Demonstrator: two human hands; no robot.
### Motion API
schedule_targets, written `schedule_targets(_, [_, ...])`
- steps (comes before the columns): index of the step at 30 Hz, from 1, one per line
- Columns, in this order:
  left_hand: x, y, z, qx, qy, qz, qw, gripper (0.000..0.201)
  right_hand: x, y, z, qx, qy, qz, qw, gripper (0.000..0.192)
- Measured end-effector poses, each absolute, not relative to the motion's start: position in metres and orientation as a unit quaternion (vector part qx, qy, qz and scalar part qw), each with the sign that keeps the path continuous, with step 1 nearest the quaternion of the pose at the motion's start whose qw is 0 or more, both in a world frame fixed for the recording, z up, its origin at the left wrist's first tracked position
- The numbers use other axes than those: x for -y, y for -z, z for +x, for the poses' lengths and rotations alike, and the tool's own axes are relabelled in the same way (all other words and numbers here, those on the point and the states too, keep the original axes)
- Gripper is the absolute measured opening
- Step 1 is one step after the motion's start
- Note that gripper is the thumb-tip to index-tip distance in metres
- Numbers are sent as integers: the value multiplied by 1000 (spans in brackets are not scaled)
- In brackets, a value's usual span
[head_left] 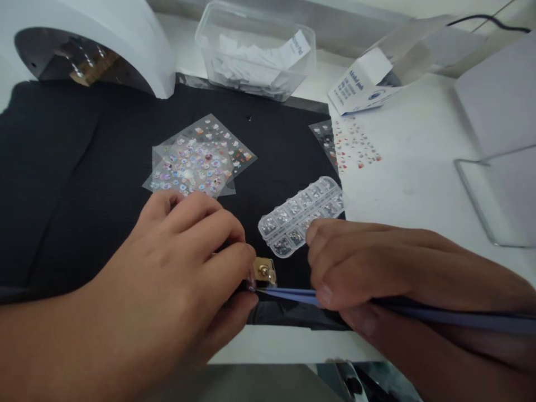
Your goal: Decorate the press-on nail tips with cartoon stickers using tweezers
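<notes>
My left hand (184,262) is closed on a small nail tip stand (263,270), whose gold-coloured base and metal peg show past the fingertips. A shiny, pinkish nail tip (251,279) peeks out between thumb and forefinger, mostly hidden. In my right hand (364,268) is a pair of blue tweezers (291,293), pointing left. Their points meet the edge of the nail tip; whether they grip anything there is too small to tell. Just beyond my right fingers lies a clear rhinestone case (293,215) with small compartments. Sticker sheets (201,159) lie beyond my left knuckles.
A white lamp (142,44) arches at the back left, with another gold-based stand (95,70) beneath it. At the back are a clear bin (255,61) of white packets and an alcohol pads box (360,84). Another sticker sheet (352,145) crosses the black mat's right edge.
</notes>
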State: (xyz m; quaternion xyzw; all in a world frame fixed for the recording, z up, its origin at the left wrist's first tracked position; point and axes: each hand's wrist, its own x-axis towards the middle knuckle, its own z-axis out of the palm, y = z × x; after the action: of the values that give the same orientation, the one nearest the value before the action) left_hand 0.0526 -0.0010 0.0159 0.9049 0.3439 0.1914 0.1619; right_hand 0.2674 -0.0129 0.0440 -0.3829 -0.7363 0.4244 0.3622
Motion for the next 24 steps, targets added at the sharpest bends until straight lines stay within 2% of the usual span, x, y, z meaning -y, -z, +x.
schedule_targets(6, [1,-14,51,-341,-186,911,142,15,8,-43,264,732,-427,-376,374,12])
schedule_targets(10, [2,-14,50,-339,-187,910,146,14,6,-38,266,737,-427,-370,371,17])
schedule_targets(14, [2,-14,51,-343,-188,908,152,17,5,-39,266,740,-428,-341,391,14])
schedule_targets(20, [1,-14,51,-340,-190,909,146,15,9,-51,260,741,-409,-395,358,22])
schedule_targets(24, [2,-15,51,-350,-192,902,163,19,6,-40,267,745,-434,-355,361,20])
